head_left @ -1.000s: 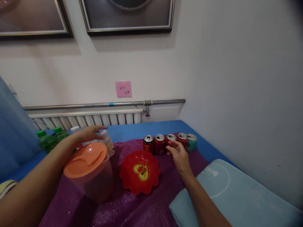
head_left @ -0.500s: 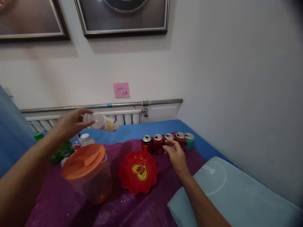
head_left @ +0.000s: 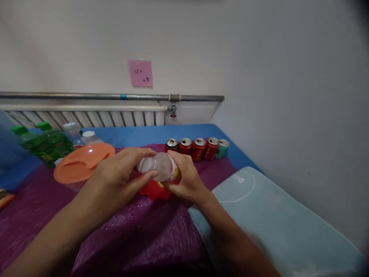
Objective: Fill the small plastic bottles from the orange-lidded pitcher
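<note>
A small clear plastic bottle [head_left: 160,166] with a white cap end and a printed label lies sideways between both my hands, above the red scalloped bowl [head_left: 152,191]. My left hand [head_left: 121,174] grips its cap end with thumb and fingers. Around the labelled end my right hand [head_left: 186,179] is closed. The bowl is mostly hidden under my hands. An orange-lidded pitcher [head_left: 82,166] stands just left of my left hand.
Several red drink cans [head_left: 191,147] and one teal can [head_left: 223,148] line up behind on the purple cloth [head_left: 138,238]. Green bottles [head_left: 43,142] and clear capped bottles [head_left: 83,136] stand far left. A light blue cushion [head_left: 259,215] lies to the right; a radiator and pipe run along the wall.
My left hand lifted the small bottle from beside the pitcher and carried it rightward over the bowl. My right hand left the cans and took hold of the bottle's other end.
</note>
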Demonstrator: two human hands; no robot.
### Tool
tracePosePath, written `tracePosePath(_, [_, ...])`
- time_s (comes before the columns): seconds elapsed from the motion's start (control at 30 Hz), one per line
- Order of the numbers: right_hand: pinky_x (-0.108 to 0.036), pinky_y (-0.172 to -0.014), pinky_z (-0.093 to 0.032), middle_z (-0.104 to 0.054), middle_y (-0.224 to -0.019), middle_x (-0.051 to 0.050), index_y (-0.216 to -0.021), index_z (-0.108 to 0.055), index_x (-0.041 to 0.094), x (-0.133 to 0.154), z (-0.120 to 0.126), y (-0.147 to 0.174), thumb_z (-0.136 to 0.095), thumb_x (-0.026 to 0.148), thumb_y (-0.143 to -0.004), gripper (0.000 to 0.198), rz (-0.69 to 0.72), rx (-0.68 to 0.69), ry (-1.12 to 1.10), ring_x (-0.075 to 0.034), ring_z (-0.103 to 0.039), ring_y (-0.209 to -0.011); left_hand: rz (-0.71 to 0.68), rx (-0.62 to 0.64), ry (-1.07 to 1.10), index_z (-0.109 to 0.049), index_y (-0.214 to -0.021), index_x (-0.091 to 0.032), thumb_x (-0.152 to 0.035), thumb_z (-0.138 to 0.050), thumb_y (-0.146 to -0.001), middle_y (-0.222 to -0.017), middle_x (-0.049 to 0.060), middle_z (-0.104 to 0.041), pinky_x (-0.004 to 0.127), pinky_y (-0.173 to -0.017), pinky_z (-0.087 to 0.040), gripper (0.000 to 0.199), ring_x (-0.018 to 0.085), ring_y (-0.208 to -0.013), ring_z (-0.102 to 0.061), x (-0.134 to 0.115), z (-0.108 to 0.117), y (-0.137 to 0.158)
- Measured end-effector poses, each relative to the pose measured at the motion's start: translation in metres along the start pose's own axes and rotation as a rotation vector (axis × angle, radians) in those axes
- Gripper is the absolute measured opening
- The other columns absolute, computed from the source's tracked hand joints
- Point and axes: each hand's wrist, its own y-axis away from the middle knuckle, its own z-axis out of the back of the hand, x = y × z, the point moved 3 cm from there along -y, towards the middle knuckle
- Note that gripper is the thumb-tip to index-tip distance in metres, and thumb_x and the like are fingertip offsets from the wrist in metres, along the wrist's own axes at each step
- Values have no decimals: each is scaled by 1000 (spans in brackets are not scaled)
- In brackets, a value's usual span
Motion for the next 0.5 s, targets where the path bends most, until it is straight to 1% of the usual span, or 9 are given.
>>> tracePosePath(0.1, [-45,-98,-44,-64,-132,-13,-146,-39,22,-3,-3,2,-71,23,-78,75,30,27,57,-30,-60,-122,92,29,-113,-68,-110,-27,-69,-49,-88,-95,1,-75,29,-66,-53,51,17,-67,-67,8,-5,8])
tracePosePath(0.17, [-46,-98,-42,-65,-130,-13,-144,-41,22,-4,-5,3,-69,23,-80,70,71,43,92,-30,-60,-121,176,49,-117,-69,-107,-27,-74,-48,-85,-89,1,-75,29,-61,-52,56,17,-64,-66,11,-6,14])
tracePosePath(0.23, [-46,-100,-40,-65,-130,-13,-143,-43,22,-6,-6,3,-67,22,-81,66,105,58,129,-30,-60,-122,284,40,-88,-69,-102,-28,-77,-47,-83,-81,-1,-73,27,-57,-49,58,17,-62,-66,14,-2,24])
tracePosePath(0.3, [-47,-102,-38,-65,-131,-13,-141,-45,22,-11,-7,5,-65,21,-81,63,89,71,173,-31,-59,-124,420,2,-81,-69,-96,-29,-79,-48,-81,-73,-3,-71,26,-53,-46,56,16,-57,-64,18,4,39])
tracePosePath(0.37, [-48,-102,-38,-64,-132,-13,-140,-47,22,-21,-7,7,-66,23,-80,63,9,90,199,-32,-58,-124,556,6,-52,-69,-91,-31,-81,-53,-76,-67,-5,-70,25,-50,-44,54,16,-53,-62,25,6,57])
tracePosePath(0.4, [-48,-103,-39,-63,-133,-13,-140,-47,23,-26,-7,8,-67,25,-78,65,-53,99,201,-33,-58,-124,609,47,-9,-69,-90,-32,-81,-56,-73,-67,-5,-70,26,-48,-43,54,17,-53,-63,29,3,66])
tracePosePath(0.47, [-49,-103,-40,-62,-136,-12,-142,-46,24,-35,-6,11,-68,29,-76,70,-207,89,186,-33,-57,-124,665,188,102,-71,-91,-33,-78,-61,-69,-76,-3,-73,27,-51,-45,51,19,-60,-65,37,-10,85])
tracePosePath(0.5, [-49,-103,-41,-62,-137,-11,-143,-44,25,-39,-6,12,-69,30,-74,73,-287,73,173,-33,-57,-124,678,270,138,-71,-94,-32,-74,-62,-70,-84,-2,-74,28,-54,-47,48,20,-66,-67,40,-19,94])
